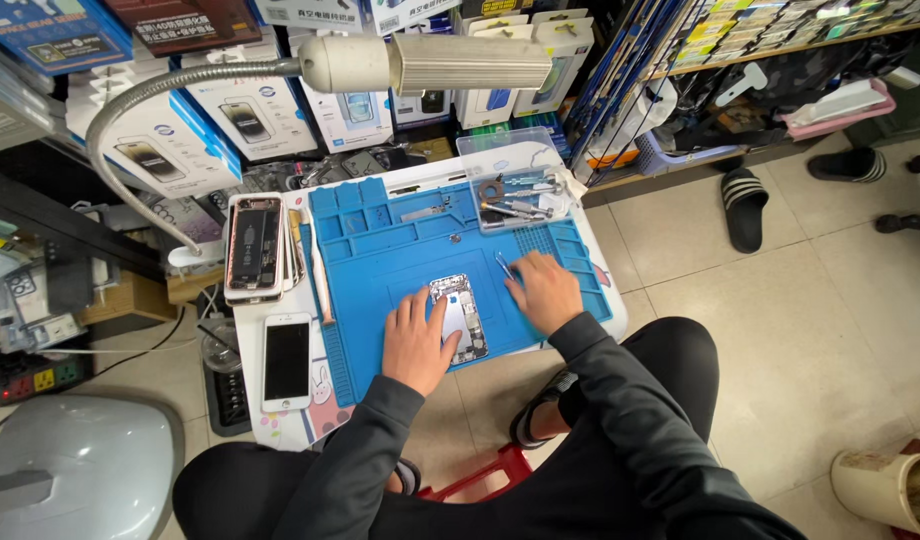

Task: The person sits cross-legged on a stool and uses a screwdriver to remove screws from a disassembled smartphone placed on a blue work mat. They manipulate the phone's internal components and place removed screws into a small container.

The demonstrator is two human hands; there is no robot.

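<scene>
An opened phone body (460,315) with bare metal insides lies on the blue work mat (380,245). My left hand (417,340) rests flat on the mat and steadies the phone's left edge. To the phone's right, my right hand (544,290) grips thin metal tweezers (504,264), whose tips point up and away from the phone. Both sleeves are dark grey.
A stack of opened phones (255,247) and a white phone (287,362) lie left of the mat. A clear tray of tools (515,190) sits at the mat's far right corner. A gooseneck lamp (420,62) hangs above. Boxes line the back; sandals (745,205) lie on the floor.
</scene>
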